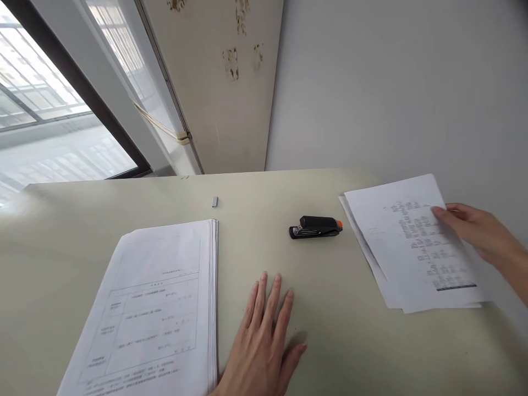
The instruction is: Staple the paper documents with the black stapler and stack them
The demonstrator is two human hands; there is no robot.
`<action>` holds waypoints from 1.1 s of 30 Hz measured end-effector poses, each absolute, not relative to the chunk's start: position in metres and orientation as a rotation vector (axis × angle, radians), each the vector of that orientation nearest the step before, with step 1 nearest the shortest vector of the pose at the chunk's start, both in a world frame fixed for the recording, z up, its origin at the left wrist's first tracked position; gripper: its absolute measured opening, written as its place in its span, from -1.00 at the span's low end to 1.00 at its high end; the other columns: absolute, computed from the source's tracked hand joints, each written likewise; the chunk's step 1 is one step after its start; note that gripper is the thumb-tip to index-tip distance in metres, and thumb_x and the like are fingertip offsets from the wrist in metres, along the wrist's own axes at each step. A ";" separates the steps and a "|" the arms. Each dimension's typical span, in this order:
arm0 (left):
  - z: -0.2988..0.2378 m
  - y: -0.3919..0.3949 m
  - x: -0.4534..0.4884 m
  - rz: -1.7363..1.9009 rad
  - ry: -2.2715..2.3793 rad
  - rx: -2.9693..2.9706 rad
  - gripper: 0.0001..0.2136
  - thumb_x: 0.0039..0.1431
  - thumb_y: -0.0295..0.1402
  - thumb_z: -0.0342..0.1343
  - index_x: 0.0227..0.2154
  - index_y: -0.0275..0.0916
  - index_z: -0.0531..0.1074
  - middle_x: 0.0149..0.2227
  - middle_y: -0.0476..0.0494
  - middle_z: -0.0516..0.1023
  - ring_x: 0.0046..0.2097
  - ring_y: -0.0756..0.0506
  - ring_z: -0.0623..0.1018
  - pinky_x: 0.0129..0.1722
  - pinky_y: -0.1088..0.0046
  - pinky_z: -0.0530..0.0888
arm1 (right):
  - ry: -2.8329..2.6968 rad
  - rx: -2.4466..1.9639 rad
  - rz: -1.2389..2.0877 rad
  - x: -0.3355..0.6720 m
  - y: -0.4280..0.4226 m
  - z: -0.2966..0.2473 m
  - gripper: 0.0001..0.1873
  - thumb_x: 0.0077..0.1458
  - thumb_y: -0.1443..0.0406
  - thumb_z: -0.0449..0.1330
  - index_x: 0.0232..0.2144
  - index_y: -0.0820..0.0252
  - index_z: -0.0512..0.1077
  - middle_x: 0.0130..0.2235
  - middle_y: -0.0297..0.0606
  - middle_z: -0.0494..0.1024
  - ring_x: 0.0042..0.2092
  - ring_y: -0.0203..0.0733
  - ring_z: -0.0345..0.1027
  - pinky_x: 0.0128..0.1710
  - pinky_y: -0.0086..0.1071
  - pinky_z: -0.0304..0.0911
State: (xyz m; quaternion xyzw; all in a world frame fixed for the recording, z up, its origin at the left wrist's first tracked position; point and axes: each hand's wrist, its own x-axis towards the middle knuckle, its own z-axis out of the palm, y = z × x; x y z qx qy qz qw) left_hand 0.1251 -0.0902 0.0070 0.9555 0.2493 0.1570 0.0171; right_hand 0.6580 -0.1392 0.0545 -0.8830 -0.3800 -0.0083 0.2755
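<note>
Pinching a few loose printed sheets by their outer long edge with the right hand, thumb over the face and fingers tucked behind. Resting the left hand palm down on the table, fingers loosely parted and pointing away, holding nothing, just beside a thick paper stack. Only partway along, judging by the layers: already in the grip, but not yet squared, with lower paper poking out along the left and near edges. Left undone, as far as can be seen, any evening-up of those edges; likewise any use of the stapler, lying near the sheets and untouched by either hand. Located at the right side of the table, well apart from the stack; hard to tell from above whether fully lifted or partly resting on the surface. Slanting lengthwise from far left to near right, with a dark printed bar toward the near end. Lying crosswise, in the stapler's case, orange tip toward the sheets. Set beyond the stack, a small grey block, long side pointing roughly away.
</note>
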 end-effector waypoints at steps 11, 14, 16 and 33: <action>0.007 -0.091 0.125 0.468 0.771 2.978 -0.30 0.49 -0.10 0.06 0.50 -0.40 0.07 0.55 -0.44 0.03 0.55 -0.53 -0.02 0.33 -0.10 0.44 | -0.768 -2.411 0.120 0.634 -0.122 0.013 -0.60 0.18 0.03 0.24 -0.08 0.16 0.54 -0.04 0.07 0.67 -0.03 0.13 0.55 -0.03 -0.12 0.32; 0.007 -0.091 0.124 0.472 0.764 2.999 -0.30 0.49 -0.09 0.05 0.49 -0.42 0.09 0.54 -0.46 0.05 0.54 -0.55 0.01 0.32 -0.11 0.45 | -0.752 -2.412 0.006 0.635 -0.118 0.000 -0.60 0.14 0.11 0.22 -0.04 0.18 0.52 -0.09 0.01 0.65 -0.06 0.09 0.53 0.00 -0.12 0.30; 0.007 -0.091 0.125 0.472 0.765 3.003 -0.30 0.49 -0.08 0.05 0.49 -0.43 0.10 0.54 -0.46 0.05 0.54 -0.55 0.02 0.32 -0.10 0.44 | -0.742 -2.420 -0.097 0.637 -0.116 -0.010 -0.57 0.12 0.15 0.19 -0.01 0.24 0.51 -0.12 0.00 0.62 -0.07 0.10 0.49 0.02 -0.09 0.26; 0.006 -0.090 0.123 0.482 0.723 2.938 -0.30 0.46 -0.13 0.12 0.48 -0.43 0.12 0.53 -0.49 0.06 0.53 -0.57 0.04 0.29 -0.15 0.49 | -1.007 -2.304 -0.167 0.591 -0.106 0.011 -0.68 0.19 0.15 0.20 -0.08 0.20 0.49 -0.04 0.08 0.57 -0.02 0.08 0.43 -0.04 -0.12 0.27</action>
